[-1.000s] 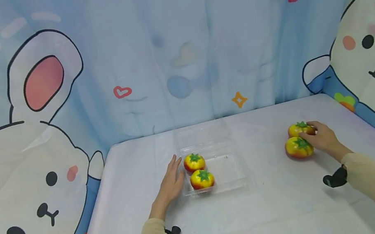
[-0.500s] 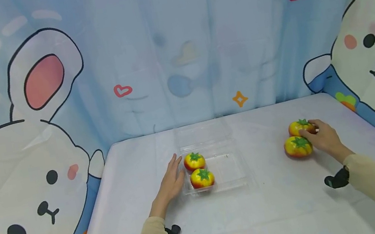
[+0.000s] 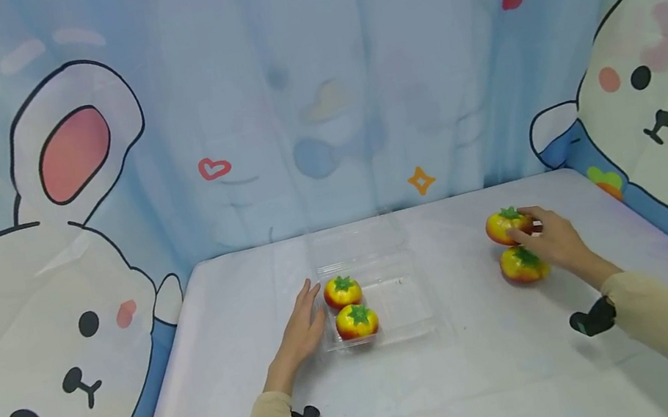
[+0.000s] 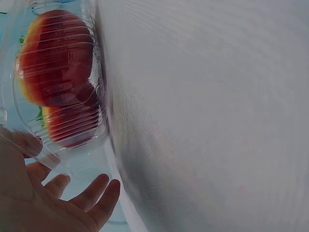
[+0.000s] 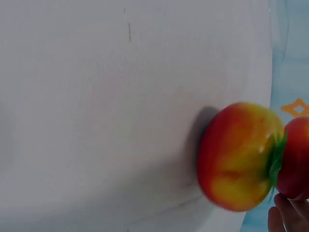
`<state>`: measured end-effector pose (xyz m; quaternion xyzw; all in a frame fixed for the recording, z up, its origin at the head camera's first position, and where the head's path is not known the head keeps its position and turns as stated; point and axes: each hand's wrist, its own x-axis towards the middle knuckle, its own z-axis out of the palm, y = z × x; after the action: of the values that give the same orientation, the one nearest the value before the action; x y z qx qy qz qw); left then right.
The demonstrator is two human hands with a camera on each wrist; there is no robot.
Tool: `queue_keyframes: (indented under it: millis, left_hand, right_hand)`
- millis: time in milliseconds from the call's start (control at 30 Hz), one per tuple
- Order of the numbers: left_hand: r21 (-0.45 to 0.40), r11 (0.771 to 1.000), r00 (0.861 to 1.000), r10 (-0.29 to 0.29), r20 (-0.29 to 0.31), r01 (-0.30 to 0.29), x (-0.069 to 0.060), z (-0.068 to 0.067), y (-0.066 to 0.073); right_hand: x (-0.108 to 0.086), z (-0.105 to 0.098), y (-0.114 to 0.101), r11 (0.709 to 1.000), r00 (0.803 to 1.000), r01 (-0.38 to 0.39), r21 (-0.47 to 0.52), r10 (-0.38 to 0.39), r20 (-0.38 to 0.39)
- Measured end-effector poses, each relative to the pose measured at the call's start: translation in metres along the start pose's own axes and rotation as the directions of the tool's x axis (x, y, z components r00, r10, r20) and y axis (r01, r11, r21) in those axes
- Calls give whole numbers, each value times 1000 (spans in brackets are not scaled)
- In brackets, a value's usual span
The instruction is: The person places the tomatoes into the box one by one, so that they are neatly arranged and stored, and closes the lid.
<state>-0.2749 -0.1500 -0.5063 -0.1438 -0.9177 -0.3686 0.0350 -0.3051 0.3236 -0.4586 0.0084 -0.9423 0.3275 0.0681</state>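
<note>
Where the fingers meet the skin, we see the right hand [image 3: 556, 240] gripping the held fruit [image 3: 500, 229] from its right side, thumb nearer us and forefinger beyond. It sits over the right part of the table [image 3: 440, 391], just past the second fruit [image 3: 522, 266]; whether the two touch, or whether the held one is wholly off the table, we cannot tell. From its even gloss we judge it a light imitation — firm enough for a pinch, little given to bruising, somewhat slippery. We would take hold around its widest part and spare the green leaf cap [image 3: 509, 212], which looks thin and may bend or come loose.

Farther left, the left hand [image 3: 298, 328] lies with its fingers extended and slightly spread, against or just beside the left wall of the clear box [image 3: 400, 301]; it grips nothing that we can make out. Inside, along that wall, we find the far boxed fruit [image 3: 342, 293] and the near boxed fruit [image 3: 357, 322], one behind the other. The ribbed plastic appears thin and springy — apt, we suppose, to slide if nudged, and better steadied flat-handed than squeezed. The lid [image 3: 356, 241] lies open toward the curtain [image 3: 318, 40].
</note>
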Motion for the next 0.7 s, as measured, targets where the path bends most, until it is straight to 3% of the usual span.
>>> queue_keyframes:
  millis: [233, 333, 533, 700]
  left_hand:
    - [-1, 1000, 1000, -3, -8, 3, -1, -1, 0]
    - [4, 1000, 1000, -8, -6, 8, 0, -1, -1]
    - [-2, 1000, 1000, -12, -9, 12, 0, 2, -4]
    - [-1, 1000, 1000, -13, -5, 13, 0, 2, -1]
  right_hand:
    - [-4, 9, -37, 995, 993, 98, 10, -98, 61]
    - [-10, 15, -56, 984, 982, 174, 37, -176, 67]
    - [-23, 37, -90, 934, 932, 349, 76, -354, 75]
    - [-32, 55, -111, 905, 899, 413, 103, -423, 111]
